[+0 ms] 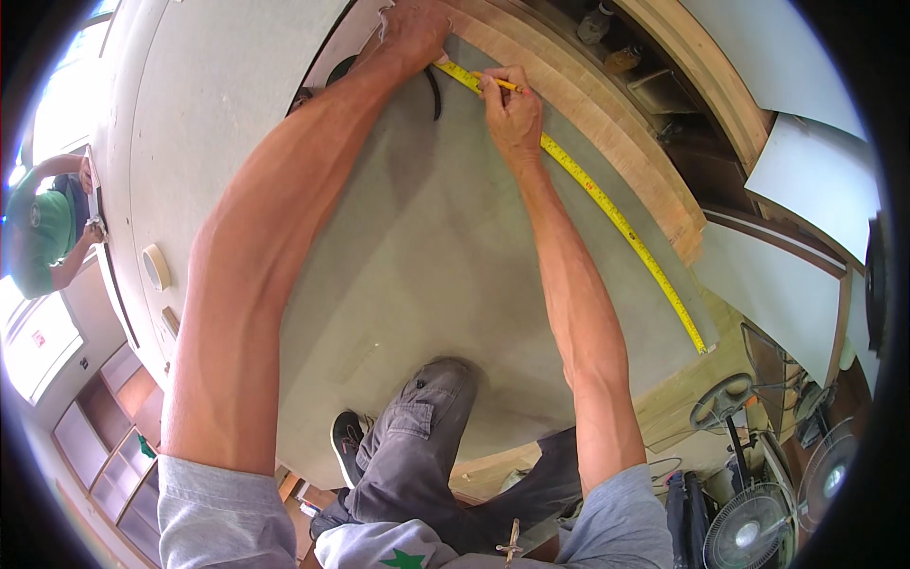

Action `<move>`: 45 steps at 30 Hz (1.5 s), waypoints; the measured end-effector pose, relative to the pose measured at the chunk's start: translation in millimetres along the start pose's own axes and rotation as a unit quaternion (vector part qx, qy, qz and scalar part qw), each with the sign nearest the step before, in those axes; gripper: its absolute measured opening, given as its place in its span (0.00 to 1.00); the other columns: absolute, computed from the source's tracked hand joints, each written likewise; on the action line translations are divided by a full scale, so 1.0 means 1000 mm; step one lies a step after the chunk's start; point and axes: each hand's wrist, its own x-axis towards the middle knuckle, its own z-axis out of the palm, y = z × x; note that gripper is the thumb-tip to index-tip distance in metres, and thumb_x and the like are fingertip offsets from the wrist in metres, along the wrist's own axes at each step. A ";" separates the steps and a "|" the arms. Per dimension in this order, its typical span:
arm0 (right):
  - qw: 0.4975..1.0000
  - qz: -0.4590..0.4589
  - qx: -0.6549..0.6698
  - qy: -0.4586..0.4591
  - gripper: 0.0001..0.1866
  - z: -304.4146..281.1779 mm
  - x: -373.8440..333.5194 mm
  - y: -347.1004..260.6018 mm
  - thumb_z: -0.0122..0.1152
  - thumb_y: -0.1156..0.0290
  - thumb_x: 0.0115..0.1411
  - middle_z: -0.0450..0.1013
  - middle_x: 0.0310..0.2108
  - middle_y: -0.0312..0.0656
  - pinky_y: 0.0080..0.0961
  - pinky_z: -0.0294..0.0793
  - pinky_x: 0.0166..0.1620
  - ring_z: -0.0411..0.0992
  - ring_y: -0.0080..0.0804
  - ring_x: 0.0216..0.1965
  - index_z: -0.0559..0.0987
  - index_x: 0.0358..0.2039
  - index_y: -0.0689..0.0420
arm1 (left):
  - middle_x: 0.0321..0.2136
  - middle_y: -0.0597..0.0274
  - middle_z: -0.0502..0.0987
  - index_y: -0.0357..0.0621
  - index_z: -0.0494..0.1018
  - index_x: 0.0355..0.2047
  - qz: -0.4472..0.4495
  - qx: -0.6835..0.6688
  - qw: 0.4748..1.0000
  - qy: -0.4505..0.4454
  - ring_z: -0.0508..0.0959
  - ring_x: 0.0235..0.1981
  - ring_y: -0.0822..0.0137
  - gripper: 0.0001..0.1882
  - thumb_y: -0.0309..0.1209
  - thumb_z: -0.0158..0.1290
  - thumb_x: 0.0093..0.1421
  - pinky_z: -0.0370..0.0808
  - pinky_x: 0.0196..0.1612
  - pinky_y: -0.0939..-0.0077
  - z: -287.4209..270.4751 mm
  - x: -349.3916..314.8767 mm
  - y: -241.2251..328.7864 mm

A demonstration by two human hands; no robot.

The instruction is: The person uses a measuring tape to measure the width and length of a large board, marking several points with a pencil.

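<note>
A yellow tape measure (614,216) is drawn out across a large grey panel (445,247), running from the top middle down to the panel's right edge. My left hand (415,36) is closed at the tape's upper end, its thumb against the blade; the tape's case is hidden from sight. In my right hand (515,119) a yellow pencil (502,83) is pinched between thumb and fingers. That hand rests over the tape, close to my left hand. A thin dark strip (436,95) lies just below my left wrist.
Layered wooden boards (607,128) border the panel's far right. Bottles (595,24) stand in a dark recess beyond. Fans (749,531) are at the lower right. A roll of tape (155,267) lies on a pale surface at left, where another person (47,228) works. My knee is on the panel.
</note>
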 end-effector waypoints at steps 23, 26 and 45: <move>0.999 -0.021 -0.037 0.021 0.04 0.001 -0.001 -0.006 0.60 0.70 0.63 0.77 0.29 0.45 0.35 0.73 0.32 0.76 0.43 0.28 0.77 0.35 0.56 | 0.37 0.47 0.80 0.42 0.80 0.35 0.034 0.026 0.999 -0.001 0.79 0.42 0.42 0.08 0.23 0.57 0.52 0.77 0.45 0.50 0.001 0.000 -0.003; 0.999 -0.010 -0.038 0.005 0.04 0.000 -0.002 -0.003 0.60 0.70 0.63 0.76 0.28 0.45 0.35 0.73 0.32 0.76 0.43 0.28 0.77 0.35 0.56 | 0.36 0.48 0.81 0.43 0.80 0.35 0.022 -0.068 0.996 0.052 0.80 0.40 0.42 0.09 0.23 0.58 0.52 0.77 0.45 0.49 0.000 -0.001 0.002; 0.998 -0.034 -0.049 0.033 0.04 0.003 0.002 -0.011 0.60 0.70 0.63 0.77 0.29 0.46 0.34 0.74 0.34 0.77 0.41 0.30 0.76 0.36 0.56 | 0.35 0.46 0.80 0.42 0.80 0.34 0.059 -0.010 0.998 0.019 0.79 0.43 0.42 0.09 0.24 0.61 0.50 0.74 0.47 0.36 -0.001 -0.002 -0.009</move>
